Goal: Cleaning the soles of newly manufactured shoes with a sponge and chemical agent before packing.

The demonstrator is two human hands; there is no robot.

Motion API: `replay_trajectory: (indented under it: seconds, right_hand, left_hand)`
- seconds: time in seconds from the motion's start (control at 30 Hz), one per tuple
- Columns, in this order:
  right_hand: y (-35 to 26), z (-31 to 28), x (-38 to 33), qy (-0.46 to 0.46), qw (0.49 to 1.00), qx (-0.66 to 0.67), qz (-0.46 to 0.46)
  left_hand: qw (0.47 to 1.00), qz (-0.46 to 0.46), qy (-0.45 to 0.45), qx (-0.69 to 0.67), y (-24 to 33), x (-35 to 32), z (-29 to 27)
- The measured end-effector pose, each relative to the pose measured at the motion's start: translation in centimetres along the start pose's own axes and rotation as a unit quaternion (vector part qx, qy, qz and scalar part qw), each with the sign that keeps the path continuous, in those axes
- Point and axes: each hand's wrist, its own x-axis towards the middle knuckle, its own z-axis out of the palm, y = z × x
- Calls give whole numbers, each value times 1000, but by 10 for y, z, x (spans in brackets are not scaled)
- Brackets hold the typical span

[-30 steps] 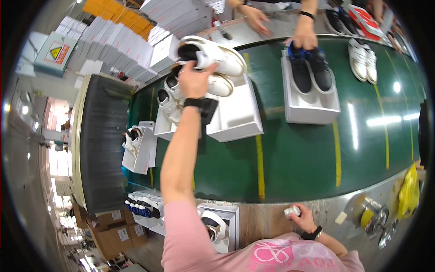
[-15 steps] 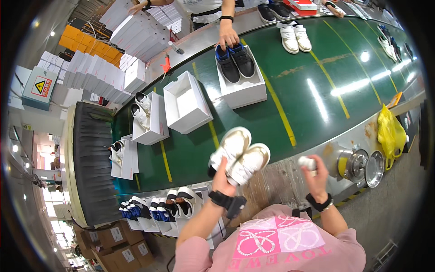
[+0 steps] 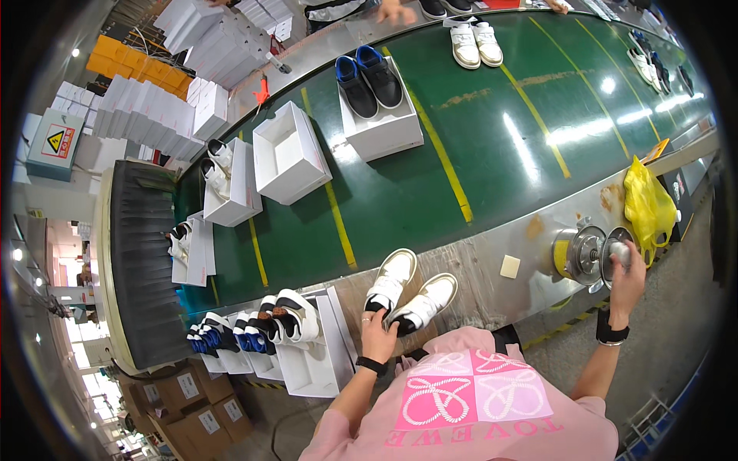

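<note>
My left hand (image 3: 379, 334) grips the heels of a pair of white sneakers (image 3: 407, 292) with brown trim, resting on the steel edge of the conveyor (image 3: 492, 238) close to my body. My right hand (image 3: 626, 270) is stretched out to the right and closed around a small silvery object (image 3: 617, 252) next to a yellow tape roll holder (image 3: 578, 253). On the green belt (image 3: 477, 146), an empty open white shoebox (image 3: 288, 154) lies where the sneakers were.
Black and blue sneakers (image 3: 369, 77) sit on a white box (image 3: 384, 131). More boxed shoes (image 3: 223, 180) lie at the belt's left end. Several sneakers in boxes (image 3: 269, 326) stand at my lower left. A yellow bag (image 3: 649, 207) hangs right. Another person's hand (image 3: 396, 11) reaches in.
My left hand carried the white sneakers from the box on the belt down to the conveyor's near steel edge. My right hand swung out to the right.
</note>
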Motion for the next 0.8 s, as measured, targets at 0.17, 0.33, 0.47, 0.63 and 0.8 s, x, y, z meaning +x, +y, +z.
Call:
replay_trajectory:
  seconds: [0.17,0.33,0.47,0.63,0.8]
  right_hand:
    - [26,33,-2,4,999,-10,-42]
    - [21,27,3,-33,998,-5,-57]
    - [26,26,-1,-18,998,7,-56]
    - [17,13,12,-44,995,-18,-89]
    - [-25,-7,13,83,990,47,-106]
  left_hand:
    - [986,94,-47,131,15,19,4]
    - [980,-26,-87,178,3,29,22]
    - [977,15,-66,203,2,23,37]
    - [993,-19,-10,119,-8,29,41]
    - [931,-186,-27,-312,-23,43,34]
